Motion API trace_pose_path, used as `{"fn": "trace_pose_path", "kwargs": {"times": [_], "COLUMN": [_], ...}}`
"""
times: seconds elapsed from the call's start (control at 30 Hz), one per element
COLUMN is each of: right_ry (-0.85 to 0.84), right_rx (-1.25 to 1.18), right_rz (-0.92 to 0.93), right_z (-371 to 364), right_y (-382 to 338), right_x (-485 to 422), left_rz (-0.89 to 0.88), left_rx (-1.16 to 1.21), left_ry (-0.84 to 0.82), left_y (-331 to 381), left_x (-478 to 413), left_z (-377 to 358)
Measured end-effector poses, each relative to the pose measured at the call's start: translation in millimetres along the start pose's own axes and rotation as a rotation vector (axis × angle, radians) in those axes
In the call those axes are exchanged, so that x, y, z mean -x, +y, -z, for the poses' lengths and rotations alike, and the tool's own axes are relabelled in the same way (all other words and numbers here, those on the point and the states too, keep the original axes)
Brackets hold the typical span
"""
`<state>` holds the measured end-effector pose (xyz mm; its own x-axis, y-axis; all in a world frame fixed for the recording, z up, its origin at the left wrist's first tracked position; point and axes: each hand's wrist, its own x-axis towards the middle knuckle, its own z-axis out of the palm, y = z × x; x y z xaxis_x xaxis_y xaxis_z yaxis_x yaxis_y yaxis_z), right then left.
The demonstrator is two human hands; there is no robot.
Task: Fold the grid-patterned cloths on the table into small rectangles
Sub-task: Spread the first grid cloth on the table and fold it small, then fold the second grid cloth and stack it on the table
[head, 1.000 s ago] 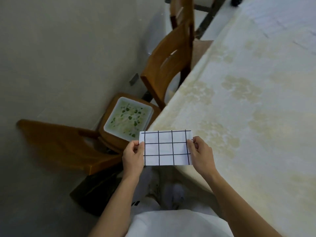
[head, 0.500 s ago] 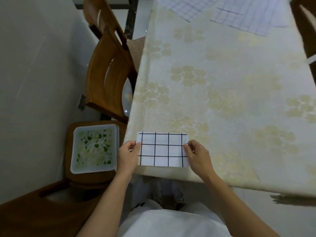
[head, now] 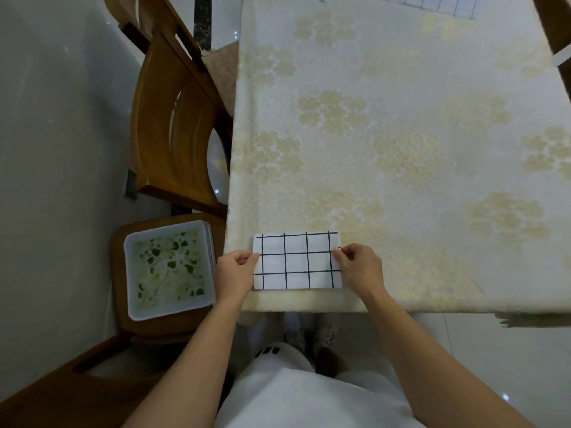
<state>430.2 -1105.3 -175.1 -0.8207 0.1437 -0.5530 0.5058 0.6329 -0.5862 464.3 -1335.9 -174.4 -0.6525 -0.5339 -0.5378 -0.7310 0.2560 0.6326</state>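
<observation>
At the near edge of the table, just in front of the person, a folded cloth is held between both hands. The left hand pinches its left short edge between thumb and curled fingers, and the right hand pinches the right short edge the same way. Whether the cloth lies flat on the tablecloth or hangs a little above it cannot be told from this view. It is white with bold dark grid lines, already a compact rectangle with straight sides and square corners, and it looks flat and smooth with no loose layer showing. This one appears to be at the end of its folding (or perhaps one halving short of it). The next move would call for setting it down squarely without letting the layers slip, then letting go with both hands together. More work seems to wait: unfolded cloths with a finer grid lie spread at the far end of the table, well apart from the hands, and fetching one would need a long reach or a step forward. To the left, beside the table, a wooden stool carries a white square stack printed with green leaves, and a wooden chair stands beyond it.
</observation>
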Motion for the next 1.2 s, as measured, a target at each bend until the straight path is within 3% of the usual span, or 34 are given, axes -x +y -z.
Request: {"fn": "trace_pose_path", "kwargs": {"times": [0.63,0.73,0.87,1.0,1.2], "right_ry": [0.120,0.145,0.182,0.324,0.427], "right_rx": [0.091,0.083,0.206,0.347,0.434], "right_rz": [-0.134,-0.036,0.177,0.418,0.580], "right_z": [2,13,34,45,52], "right_y": [-4,-7,-19,-32,-48], "right_x": [-7,-3,8,23,39], "left_rz": [-0.146,-0.227,-0.504,-0.743,-0.926], "left_rx": [-0.242,-0.320,-0.503,-0.600,-0.643], "left_ry": [0.159,0.187,0.216,0.259,0.278], "left_y": [5,11,36,63,86], "left_x": [3,6,13,24,44], "left_z": [-3,8,16,14,13]}}
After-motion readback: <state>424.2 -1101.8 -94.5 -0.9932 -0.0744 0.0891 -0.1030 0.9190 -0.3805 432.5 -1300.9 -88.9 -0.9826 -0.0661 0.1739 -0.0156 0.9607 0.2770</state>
